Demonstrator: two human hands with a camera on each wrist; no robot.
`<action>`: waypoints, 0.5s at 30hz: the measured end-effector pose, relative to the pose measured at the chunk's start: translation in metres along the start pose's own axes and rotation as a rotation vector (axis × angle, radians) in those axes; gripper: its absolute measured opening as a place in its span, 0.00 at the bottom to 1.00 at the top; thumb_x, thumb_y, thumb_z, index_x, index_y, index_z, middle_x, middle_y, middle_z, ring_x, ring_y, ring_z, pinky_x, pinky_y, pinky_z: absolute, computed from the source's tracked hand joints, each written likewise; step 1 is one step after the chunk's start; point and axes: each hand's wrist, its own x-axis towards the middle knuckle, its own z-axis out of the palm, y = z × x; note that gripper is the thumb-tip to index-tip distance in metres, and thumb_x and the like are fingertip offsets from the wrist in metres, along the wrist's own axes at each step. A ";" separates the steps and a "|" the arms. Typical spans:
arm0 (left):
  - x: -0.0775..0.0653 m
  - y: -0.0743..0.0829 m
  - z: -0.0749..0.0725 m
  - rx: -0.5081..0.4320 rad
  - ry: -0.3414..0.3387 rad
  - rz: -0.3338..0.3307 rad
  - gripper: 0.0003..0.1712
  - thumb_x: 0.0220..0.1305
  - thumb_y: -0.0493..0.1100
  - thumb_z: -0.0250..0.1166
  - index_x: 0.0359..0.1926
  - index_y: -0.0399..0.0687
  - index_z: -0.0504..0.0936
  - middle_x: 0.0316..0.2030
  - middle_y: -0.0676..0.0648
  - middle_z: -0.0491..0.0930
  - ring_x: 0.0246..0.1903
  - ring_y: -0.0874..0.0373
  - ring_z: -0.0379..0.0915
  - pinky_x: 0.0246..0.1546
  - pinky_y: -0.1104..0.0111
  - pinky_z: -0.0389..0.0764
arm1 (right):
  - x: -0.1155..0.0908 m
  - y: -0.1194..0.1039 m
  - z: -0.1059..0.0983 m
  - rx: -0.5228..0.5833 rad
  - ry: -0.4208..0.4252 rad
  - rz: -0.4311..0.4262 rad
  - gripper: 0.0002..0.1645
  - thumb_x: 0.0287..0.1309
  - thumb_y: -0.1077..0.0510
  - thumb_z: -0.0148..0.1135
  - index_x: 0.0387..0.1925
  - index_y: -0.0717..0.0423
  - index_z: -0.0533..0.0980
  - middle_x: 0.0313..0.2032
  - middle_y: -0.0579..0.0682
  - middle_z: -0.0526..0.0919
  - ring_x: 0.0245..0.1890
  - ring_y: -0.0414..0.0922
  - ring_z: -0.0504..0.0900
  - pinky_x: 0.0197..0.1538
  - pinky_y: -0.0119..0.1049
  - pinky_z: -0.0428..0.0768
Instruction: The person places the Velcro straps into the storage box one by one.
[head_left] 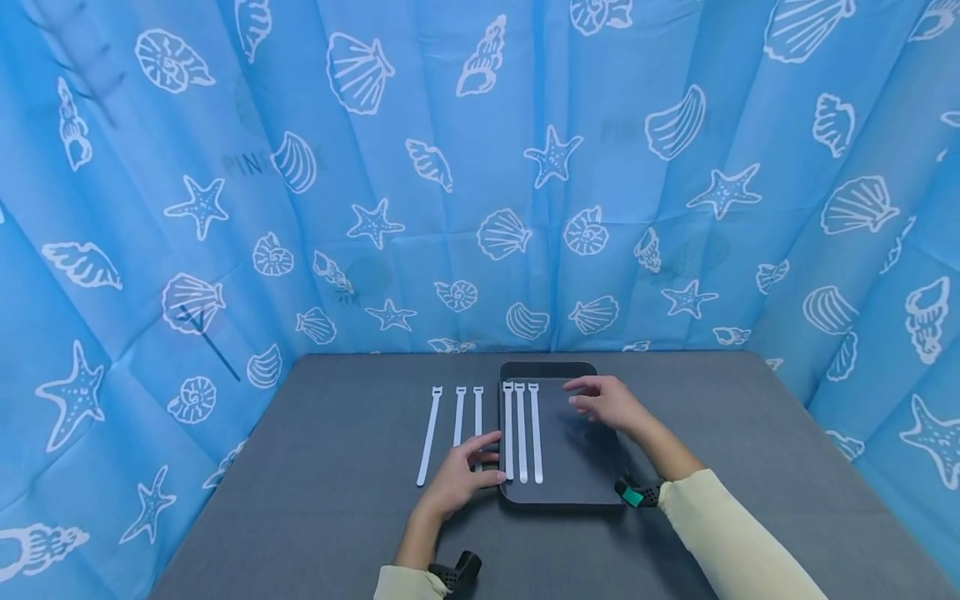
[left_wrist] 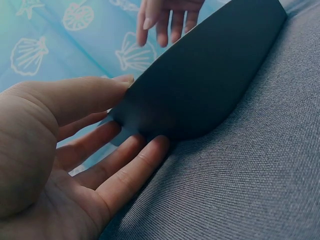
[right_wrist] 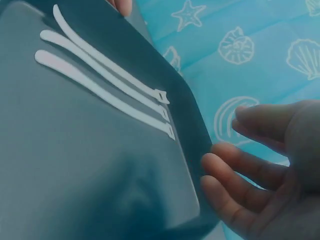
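Three white cable straps (head_left: pixel 522 433) with slotted heads lie side by side in a dark, shallow tray (head_left: pixel 577 496), toward its left side. My left hand (head_left: pixel 457 477) is at the tray's left wall, its thumb at the rim and its fingertips against the outer side in the left wrist view. Over the tray's far right part hovers my right hand (head_left: pixel 606 403), fingers loosely bent and holding nothing. In the right wrist view, its fingertips (right_wrist: pixel 212 185) overlap the tray's far wall, and the tray straps (right_wrist: pixel 105 90) lie with their slotted heads toward that wall.
Left of the tray, three more white straps (head_left: pixel 430 437) lie on the grey cloth-covered table (head_left: pixel 337 467); my left hand partly hides the nearer ones. A blue curtain (head_left: pixel 465 183) with white shells and starfish hangs behind the table and along its sides.
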 end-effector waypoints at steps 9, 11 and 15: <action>-0.001 -0.001 0.000 0.004 0.001 -0.003 0.36 0.59 0.39 0.70 0.68 0.46 0.69 0.65 0.42 0.67 0.57 0.46 0.71 0.50 0.59 0.78 | -0.011 0.018 -0.005 0.018 0.162 -0.046 0.14 0.68 0.60 0.57 0.50 0.62 0.80 0.42 0.58 0.82 0.38 0.53 0.80 0.40 0.46 0.82; -0.001 -0.001 0.000 0.009 0.001 -0.002 0.36 0.59 0.39 0.70 0.68 0.46 0.69 0.65 0.43 0.67 0.57 0.47 0.71 0.50 0.58 0.78 | -0.013 0.024 -0.005 0.012 0.202 -0.064 0.13 0.68 0.59 0.58 0.49 0.61 0.80 0.42 0.58 0.82 0.37 0.51 0.79 0.40 0.44 0.82; -0.001 0.000 0.000 0.010 0.003 -0.002 0.36 0.58 0.40 0.70 0.68 0.47 0.70 0.65 0.43 0.67 0.57 0.47 0.71 0.51 0.57 0.77 | -0.016 0.035 -0.003 0.004 0.278 -0.092 0.13 0.67 0.60 0.58 0.48 0.62 0.80 0.43 0.57 0.83 0.39 0.51 0.79 0.42 0.44 0.81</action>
